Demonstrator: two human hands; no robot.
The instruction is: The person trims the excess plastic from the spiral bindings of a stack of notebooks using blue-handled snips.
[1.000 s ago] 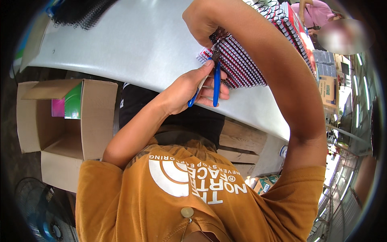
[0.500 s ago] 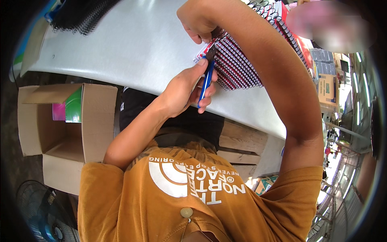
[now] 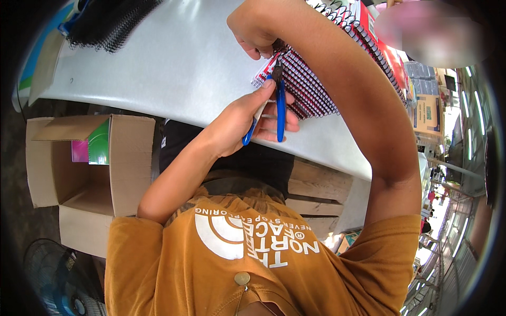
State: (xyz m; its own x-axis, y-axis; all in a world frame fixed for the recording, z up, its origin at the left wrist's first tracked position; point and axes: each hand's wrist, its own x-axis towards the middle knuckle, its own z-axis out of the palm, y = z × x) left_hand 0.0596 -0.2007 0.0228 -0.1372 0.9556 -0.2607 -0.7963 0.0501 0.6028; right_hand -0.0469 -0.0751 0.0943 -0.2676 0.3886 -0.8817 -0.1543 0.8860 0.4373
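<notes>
My left hand holds a pair of wire cutters with blue handles, which stand spread apart with the fingers behind them. The dark jaws point away from me, at the near-left corner of a stack of spiral-bound notebooks with dark wire coils and red and white covers. My right arm reaches over the stack, and my right hand is curled closed at the coil ends just beyond the jaws. What its fingertips pinch is hidden.
Under the notebooks is a pale table. Black coils lie at its far left. An open cardboard box with pink and green items stands left of me, above a fan. Another person is at the far right, beyond more notebooks.
The cutter handles have spread apart and the fingers of my left hand have loosened. My right hand stays at the coil ends, shifted only slightly.
</notes>
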